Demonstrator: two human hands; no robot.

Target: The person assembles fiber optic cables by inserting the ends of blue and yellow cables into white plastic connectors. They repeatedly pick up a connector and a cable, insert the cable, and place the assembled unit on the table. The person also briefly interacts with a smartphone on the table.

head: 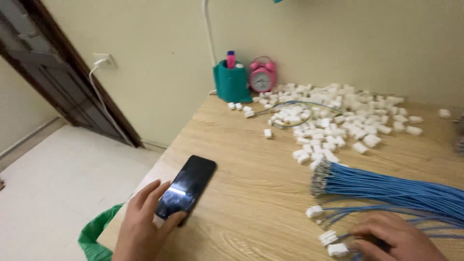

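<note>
Resting at the near left edge of the wooden surface [251, 193], a black smartphone [186, 189] is held by the left hand [140, 222]: its fingers [147, 193] are spread along the phone's near side and the thumb is pressed against its lower right edge, so the phone is gripped while it lies flat on the surface with its dark screen up. At the near right, the right hand [396, 239] is laid over the ends of some blue wires; its fingers are curled together, and whether a wire is actually pinched cannot be told. Small white connector housings [333, 243] are fitted on the wire ends just left of that hand, with another one [314, 211] a little farther up.

The step in hand is judged to be the fitting of housings onto wire ends, paused while the phone is handled. The next move would call for the phone to be released and a loose housing to be taken up, with fine alignment of a terminal to its slot.

Beyond the right hand a thick bundle of blue wires [386, 188] is laid across the surface, terminals pointing left. Farther back a wide scatter of loose white housings [338, 121] is spread. Against the pale wall a teal pen holder [231, 83] and a pink alarm clock [263, 75] are stood side by side. To the left, a green bag [94, 232] hangs below the surface edge, a pale floor [53, 174] is seen, a white cable [99, 92] is plugged into a wall socket, and a dark door frame [72, 72] stands beyond.
</note>
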